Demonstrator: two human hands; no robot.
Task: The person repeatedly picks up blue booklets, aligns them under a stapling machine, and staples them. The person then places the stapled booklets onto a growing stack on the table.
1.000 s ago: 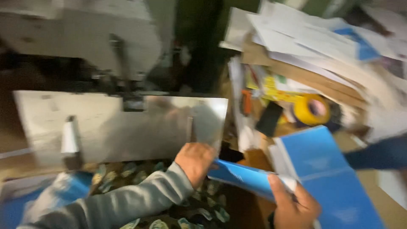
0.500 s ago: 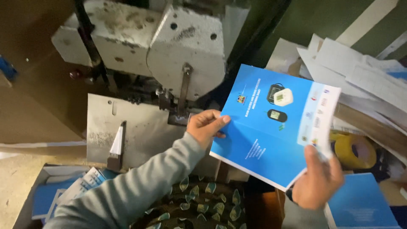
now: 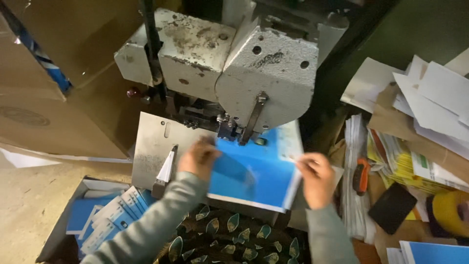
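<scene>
Left hand (image 3: 198, 159): blurred, fingers curled onto the left edge of a blue booklet (image 3: 256, 171), pressing it down; exact grip cannot be told through the blur. Grey sleeve runs back from it toward the camera.

Right hand (image 3: 315, 177): fingers pinched on the booklet's right edge, thumb on top, near the white margin of the cover.

Booklet lies between the two hands, flat on the metal work plate (image 3: 151, 146) of a grey, worn stitching machine (image 3: 254, 63). Its far edge sits just under the machine's head, where a narrow metal arm (image 3: 251, 120) comes down to it.

Just left of the left hand: a small upright guide with a white tip (image 3: 165, 171), standing on the plate.

Below and left of the left hand: an open box holding blue-and-white booklets (image 3: 105, 220).

Right of the right hand: stacked paper sheets on edge (image 3: 352, 186), an orange-handled tool (image 3: 361, 175), a black flat object (image 3: 392, 208), a yellow tape roll (image 3: 447, 212). Beyond them, loose white sheets and cardboard (image 3: 430, 93) piled up.

Far left: brown cardboard (image 3: 53, 107).
</scene>
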